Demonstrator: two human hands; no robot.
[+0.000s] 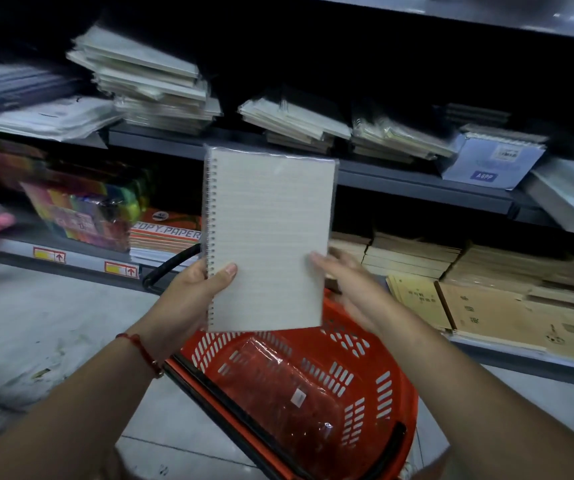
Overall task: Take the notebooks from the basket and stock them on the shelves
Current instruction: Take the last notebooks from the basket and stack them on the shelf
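Our left hand (188, 292) grips the white spiral-bound lined notebook (268, 240) upright at its lower spiral edge; right hand (344, 282), blurred, fingers straight, touches its right edge above the orange plastic basket (365, 382).

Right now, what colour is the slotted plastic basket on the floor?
Orange-red slotted plastic basket with black handles, clearest in the head view.

Copy paper packs (166, 233), colourful wrapped packs (84, 209), brown paper booklets (486, 313)
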